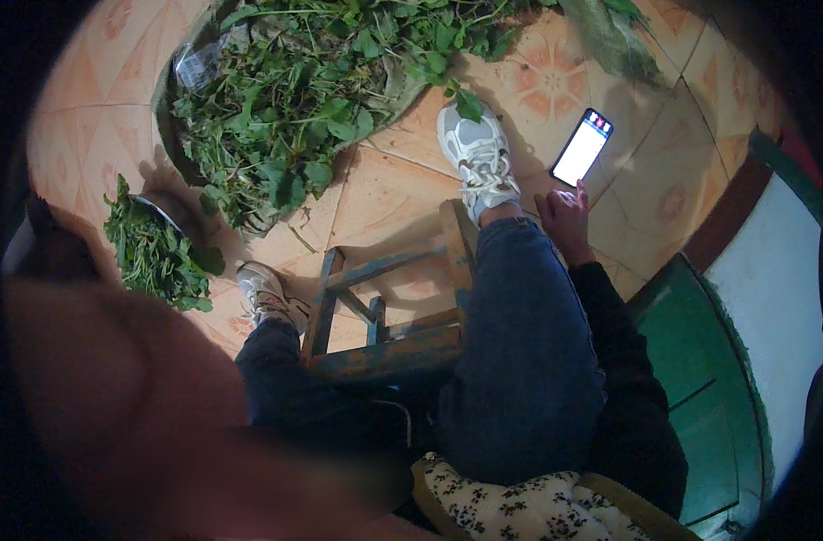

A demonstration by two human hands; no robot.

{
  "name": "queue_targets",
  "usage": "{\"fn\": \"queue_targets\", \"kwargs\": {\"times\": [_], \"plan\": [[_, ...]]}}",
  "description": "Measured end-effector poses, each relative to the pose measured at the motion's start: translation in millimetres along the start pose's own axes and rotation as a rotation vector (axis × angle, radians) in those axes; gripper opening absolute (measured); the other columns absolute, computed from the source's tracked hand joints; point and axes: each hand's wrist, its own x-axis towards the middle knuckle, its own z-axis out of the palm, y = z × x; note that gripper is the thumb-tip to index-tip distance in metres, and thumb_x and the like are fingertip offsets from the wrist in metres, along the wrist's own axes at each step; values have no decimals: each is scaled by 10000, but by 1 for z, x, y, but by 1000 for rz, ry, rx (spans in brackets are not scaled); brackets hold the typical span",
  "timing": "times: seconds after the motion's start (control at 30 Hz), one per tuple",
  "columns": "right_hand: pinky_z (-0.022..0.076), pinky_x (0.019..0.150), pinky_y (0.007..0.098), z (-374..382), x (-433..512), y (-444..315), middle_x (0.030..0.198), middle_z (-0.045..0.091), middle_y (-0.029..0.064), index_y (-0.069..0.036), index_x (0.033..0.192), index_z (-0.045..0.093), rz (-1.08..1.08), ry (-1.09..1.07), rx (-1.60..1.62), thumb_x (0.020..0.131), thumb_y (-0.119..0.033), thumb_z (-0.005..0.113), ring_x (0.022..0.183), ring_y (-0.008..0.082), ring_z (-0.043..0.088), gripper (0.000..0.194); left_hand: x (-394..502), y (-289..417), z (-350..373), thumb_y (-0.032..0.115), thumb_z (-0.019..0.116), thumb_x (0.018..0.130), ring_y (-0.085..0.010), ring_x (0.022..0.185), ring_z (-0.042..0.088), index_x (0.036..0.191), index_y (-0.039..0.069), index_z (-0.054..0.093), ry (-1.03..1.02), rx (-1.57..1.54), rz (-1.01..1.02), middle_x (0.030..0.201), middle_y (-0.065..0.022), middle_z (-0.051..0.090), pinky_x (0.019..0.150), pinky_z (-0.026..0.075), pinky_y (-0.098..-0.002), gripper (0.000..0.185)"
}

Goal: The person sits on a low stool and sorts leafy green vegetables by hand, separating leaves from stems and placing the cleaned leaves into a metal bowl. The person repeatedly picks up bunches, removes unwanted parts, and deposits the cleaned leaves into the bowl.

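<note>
On the tiled floor lies a smartphone (pixel 580 149) with a bright, mostly white screen. The extended index finger of my right hand (pixel 565 215) touches its lower end; the other fingers are curled and grip nothing. A large blurred skin-toned shape, apparently my left hand (pixel 134 379), is very close to the lens at lower left, so its fingers cannot be made out. Leafy green plants (pixel 289 128) are heaped on a woven sack (pixel 411 88) ahead of my feet. More leaves (pixel 154 253) fill a bowl (pixel 171 213) at the left.
A worn wooden stool frame (pixel 387 351) stands between my legs. My right shoe (pixel 482 159) is near the phone, and my left shoe (pixel 266 291) is beside the leaf-filled bowl. On the right is a green door panel (pixel 695 399). Clear plastic (pixel 198 66) lies at the sack's left edge.
</note>
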Motion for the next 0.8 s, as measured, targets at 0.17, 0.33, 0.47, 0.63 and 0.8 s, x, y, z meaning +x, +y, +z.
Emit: {"fn": "queue_targets", "kwargs": {"times": [0.17, 0.33, 0.47, 0.63, 0.8], "plan": [[284, 1043, 503, -2, 5, -6, 595, 555, 85, -68, 658, 526, 23, 10, 41, 886, -257, 582, 634, 261, 583, 301, 1, 0, -3, 215, 505, 930, -147, 622, 394, 1200, 35, 466, 13, 3, 14, 749, -4, 394, 582, 347, -327, 327], [314, 1013, 457, -22, 47, -25, 597, 553, 87, -64, 675, 544, -95, 156, 44, 868, -217, 590, 631, 261, 574, 251, 0, -1, -3, 206, 510, 928, -130, 615, 380, 1206, 34, 465, 13, 16, 40, 745, 5, 386, 579, 337, -308, 331], [365, 906, 448, -63, 110, -57, 628, 570, 94, -54, 718, 583, -185, 195, 99, 848, -180, 606, 650, 260, 581, 182, 3, 0, -3, 199, 514, 926, -117, 610, 369, 1211, 32, 465, 14, 22, 72, 742, 11, 380, 576, 329, -293, 334], [456, 709, 420, -91, 195, -127, 693, 600, 119, -40, 778, 604, -348, 324, 337, 838, -204, 627, 658, 330, 574, 176, 4, 8, -11, 190, 518, 924, -100, 603, 355, 1218, 31, 465, 85, 5, 143, 738, 20, 372, 573, 319, -274, 339], [481, 637, 380, -74, 264, -193, 756, 638, 117, -21, 837, 610, -84, 121, 476, 832, -302, 638, 648, 315, 572, 282, 18, 22, -64, 181, 523, 922, -84, 596, 342, 1224, 29, 465, 324, 34, 217, 733, 29, 365, 569, 310, -256, 344]]}}
